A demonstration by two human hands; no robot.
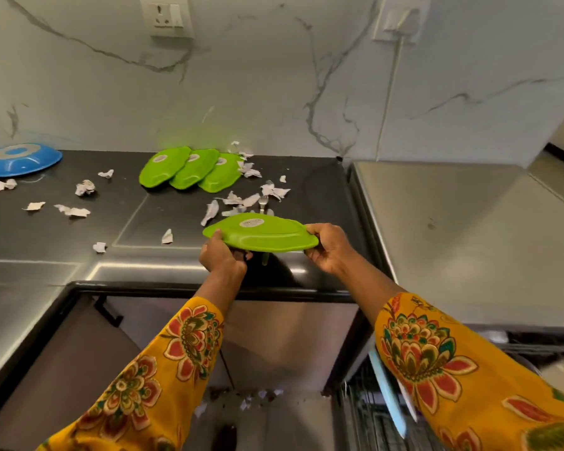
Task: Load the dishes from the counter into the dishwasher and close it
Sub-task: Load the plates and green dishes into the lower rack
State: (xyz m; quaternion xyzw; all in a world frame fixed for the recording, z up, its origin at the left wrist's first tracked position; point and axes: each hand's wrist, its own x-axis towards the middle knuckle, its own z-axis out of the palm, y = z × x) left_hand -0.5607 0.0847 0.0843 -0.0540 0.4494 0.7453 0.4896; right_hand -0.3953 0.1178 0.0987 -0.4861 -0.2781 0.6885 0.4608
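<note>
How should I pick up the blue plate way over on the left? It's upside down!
Grab the blue plate by its rim, from the near side. It lies face down on the black counter, so the flat base on top gives fingers nothing to hold. I'd hook fingertips under the near edge, thumb on top, and tip it up.

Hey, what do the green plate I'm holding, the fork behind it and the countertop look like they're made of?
Green plate: likely plastic; uniform bright colour, thin moulded rim, soft sheen, sticker on its underside.
Fork: probably steel; silvery grey, though small and partly hidden.
Countertop: dark polished stone or a similar composite; glossy, reflecting light along the front edge.
</note>
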